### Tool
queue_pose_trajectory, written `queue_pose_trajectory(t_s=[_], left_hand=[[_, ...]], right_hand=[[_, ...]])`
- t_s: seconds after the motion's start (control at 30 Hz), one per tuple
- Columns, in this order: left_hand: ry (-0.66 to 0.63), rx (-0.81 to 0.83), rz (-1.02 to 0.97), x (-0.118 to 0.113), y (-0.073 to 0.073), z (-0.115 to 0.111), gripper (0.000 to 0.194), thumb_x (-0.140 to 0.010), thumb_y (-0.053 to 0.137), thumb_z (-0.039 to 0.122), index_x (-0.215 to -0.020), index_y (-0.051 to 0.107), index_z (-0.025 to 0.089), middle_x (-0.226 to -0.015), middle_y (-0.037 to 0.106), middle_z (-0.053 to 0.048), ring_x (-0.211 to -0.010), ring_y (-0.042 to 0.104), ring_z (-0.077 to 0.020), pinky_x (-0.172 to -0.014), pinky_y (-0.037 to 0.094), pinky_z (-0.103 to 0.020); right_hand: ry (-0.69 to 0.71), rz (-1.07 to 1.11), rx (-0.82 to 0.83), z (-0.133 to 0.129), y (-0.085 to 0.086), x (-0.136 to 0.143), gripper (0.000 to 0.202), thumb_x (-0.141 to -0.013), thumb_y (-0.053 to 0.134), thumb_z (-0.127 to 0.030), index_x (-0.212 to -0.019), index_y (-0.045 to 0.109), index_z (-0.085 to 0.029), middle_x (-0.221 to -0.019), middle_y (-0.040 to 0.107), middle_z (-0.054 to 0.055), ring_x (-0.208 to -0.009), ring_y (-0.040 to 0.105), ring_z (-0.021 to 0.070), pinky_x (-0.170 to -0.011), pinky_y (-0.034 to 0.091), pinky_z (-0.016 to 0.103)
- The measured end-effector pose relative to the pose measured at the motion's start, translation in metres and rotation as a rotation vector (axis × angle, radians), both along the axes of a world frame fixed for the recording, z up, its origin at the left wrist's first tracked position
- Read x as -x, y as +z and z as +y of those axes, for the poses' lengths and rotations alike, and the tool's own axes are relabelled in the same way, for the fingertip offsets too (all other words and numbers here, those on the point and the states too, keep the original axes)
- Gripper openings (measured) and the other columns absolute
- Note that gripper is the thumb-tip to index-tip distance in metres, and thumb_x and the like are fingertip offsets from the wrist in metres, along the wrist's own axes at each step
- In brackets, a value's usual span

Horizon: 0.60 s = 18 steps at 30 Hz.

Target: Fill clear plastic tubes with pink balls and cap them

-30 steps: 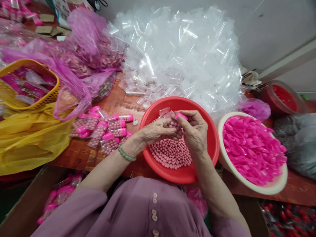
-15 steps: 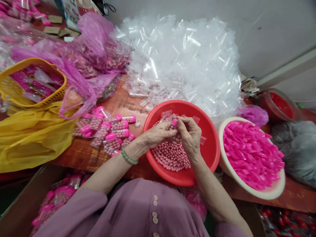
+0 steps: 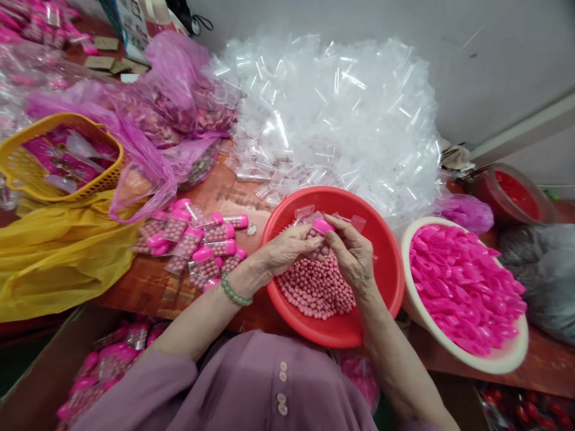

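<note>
Over a red basin (image 3: 390, 281), my left hand (image 3: 290, 246) is closed round a clear tube of pink beads with a pink cap (image 3: 322, 226). The fingers of my right hand (image 3: 353, 251) pinch the cap's right side, so both hands grip the same tube. Loose pink beads (image 3: 317, 287) lie in the basin below, and a few clear tubes (image 3: 358, 224) rest behind my fingers. Filled tubes with pink caps (image 3: 204, 245) are heaped on the table to the left. A cream basin (image 3: 516, 353) of glossy pink caps (image 3: 462, 287) stands at the right.
A large pile of clear tubes (image 3: 332, 114) rises behind the red basin. At the left are a yellow basket (image 3: 99, 179), a yellow bag (image 3: 58, 257) and pink plastic bags (image 3: 175, 78). Grey bags (image 3: 543, 275) sit at the far right.
My right hand has shifted slightly right and down, and its fingers have moved to the side of the cap, which shows more fully. The whole view has shifted a little.
</note>
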State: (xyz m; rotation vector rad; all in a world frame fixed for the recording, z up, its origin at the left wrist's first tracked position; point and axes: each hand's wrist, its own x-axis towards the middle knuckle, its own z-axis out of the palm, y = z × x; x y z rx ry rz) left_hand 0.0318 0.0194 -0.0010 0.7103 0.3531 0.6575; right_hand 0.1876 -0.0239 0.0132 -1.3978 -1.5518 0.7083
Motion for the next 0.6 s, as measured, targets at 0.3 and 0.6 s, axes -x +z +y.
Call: queue_pose_trajectory(t_s=[0.3,0.6], left_hand=[[-0.037,0.107,0.022,0.000,-0.001,0.001,0.041,-0.065,0.085,0.037,-0.087,0.064,0.010,-0.076,0.064,-0.004,-0.069,0.060,-0.0113,-0.071,0.047,-0.025],[-0.099,0.126,-0.031,-0.001,0.001,0.000,0.035,-0.068,0.084,0.034,-0.086,0.066,0.010,-0.076,0.066,-0.005,-0.069,0.062,-0.0109,-0.071,0.050,-0.024]], right_hand=[[0.127,-0.668,-0.328,0.001,-0.005,0.000,0.078,-0.078,0.071,-0.042,-0.140,0.037,-0.010,-0.123,0.060,0.022,-0.114,0.059,0.0341,-0.094,0.051,0.051],[0.029,-0.703,-0.510,-0.001,-0.002,0.008,0.060,-0.077,0.065,-0.032,-0.130,0.043,-0.013,-0.109,0.064,0.017,-0.099,0.063,0.0294,-0.083,0.054,0.045]])
